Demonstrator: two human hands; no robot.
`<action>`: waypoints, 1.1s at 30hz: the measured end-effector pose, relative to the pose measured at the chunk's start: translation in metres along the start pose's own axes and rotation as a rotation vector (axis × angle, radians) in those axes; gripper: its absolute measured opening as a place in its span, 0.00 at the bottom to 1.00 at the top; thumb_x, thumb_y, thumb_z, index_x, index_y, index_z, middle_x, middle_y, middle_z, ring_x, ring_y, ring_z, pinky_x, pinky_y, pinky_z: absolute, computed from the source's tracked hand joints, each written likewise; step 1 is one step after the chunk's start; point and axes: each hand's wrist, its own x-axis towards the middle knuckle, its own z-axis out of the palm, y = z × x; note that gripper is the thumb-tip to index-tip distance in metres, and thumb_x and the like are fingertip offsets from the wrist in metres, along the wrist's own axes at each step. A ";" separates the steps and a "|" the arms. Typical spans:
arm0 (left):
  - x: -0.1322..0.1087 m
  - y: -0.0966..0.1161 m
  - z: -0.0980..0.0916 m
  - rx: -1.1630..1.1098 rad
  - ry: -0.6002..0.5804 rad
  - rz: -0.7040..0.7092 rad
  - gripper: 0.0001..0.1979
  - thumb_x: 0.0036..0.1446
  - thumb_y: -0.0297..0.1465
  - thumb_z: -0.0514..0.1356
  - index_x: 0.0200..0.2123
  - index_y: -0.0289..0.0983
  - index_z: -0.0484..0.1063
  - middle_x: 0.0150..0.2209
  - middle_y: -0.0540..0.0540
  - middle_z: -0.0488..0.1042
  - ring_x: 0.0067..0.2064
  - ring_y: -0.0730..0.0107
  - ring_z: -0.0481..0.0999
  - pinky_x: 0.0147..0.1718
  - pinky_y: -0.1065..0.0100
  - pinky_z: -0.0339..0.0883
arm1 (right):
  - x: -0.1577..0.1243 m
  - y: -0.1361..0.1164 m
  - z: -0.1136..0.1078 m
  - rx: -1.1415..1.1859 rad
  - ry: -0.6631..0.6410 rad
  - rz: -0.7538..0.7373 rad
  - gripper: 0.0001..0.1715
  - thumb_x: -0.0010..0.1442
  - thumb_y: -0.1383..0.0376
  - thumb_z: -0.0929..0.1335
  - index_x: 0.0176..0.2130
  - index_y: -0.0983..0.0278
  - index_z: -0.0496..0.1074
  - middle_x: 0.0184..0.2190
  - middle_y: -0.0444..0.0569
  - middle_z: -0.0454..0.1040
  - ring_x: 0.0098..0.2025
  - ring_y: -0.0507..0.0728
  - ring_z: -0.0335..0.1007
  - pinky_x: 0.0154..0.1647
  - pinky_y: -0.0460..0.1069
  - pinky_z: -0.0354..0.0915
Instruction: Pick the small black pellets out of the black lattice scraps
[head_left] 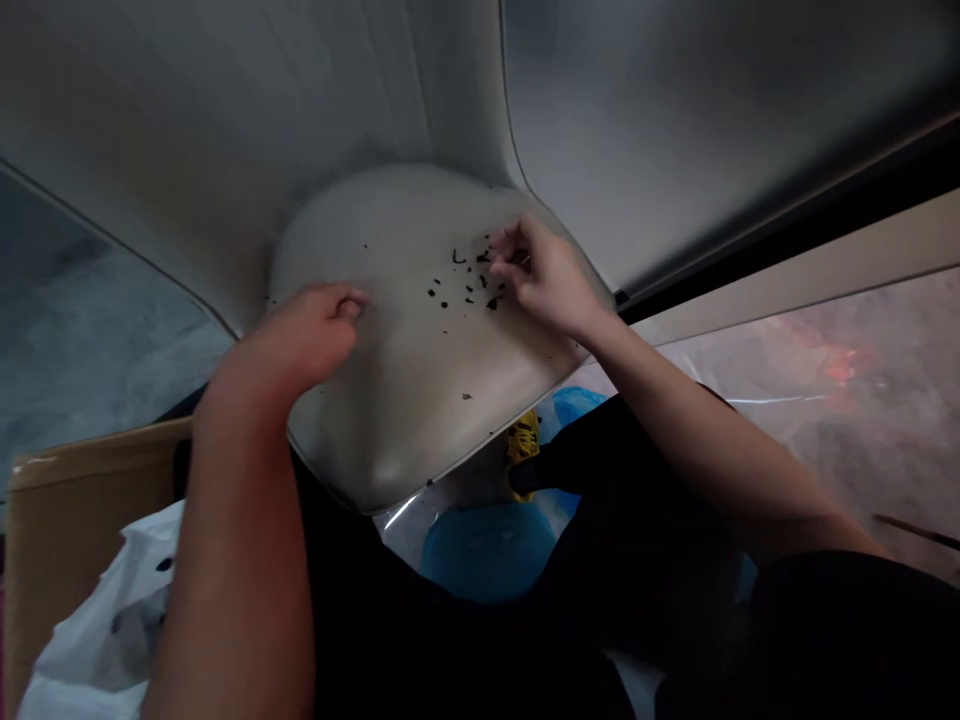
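A rounded pale grey seat or cushion (405, 330) lies in front of me, strewn with several small black bits (469, 285). My right hand (544, 275) rests on its upper right part, fingertips pinched together among the black bits. My left hand (311, 325) lies on the left side of the surface with its fingers curled in; what they hold, if anything, is hidden. Both forearms are bare.
A blue round lid or bowl (487, 550) sits below the grey surface, with a yellow object (523, 440) and a blue bag (574, 405) beside it. A cardboard box (67, 520) and white plastic bag (97, 620) are at lower left. Clear plastic sheeting (847, 400) covers the right.
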 end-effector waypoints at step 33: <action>0.021 0.090 0.083 -0.183 0.078 0.314 0.36 0.80 0.41 0.53 0.85 0.35 0.55 0.87 0.33 0.53 0.88 0.53 0.54 0.86 0.48 0.48 | 0.023 0.031 -0.003 0.194 -0.133 -0.112 0.18 0.77 0.69 0.67 0.56 0.56 0.85 0.58 0.47 0.90 0.61 0.61 0.87 0.69 0.59 0.77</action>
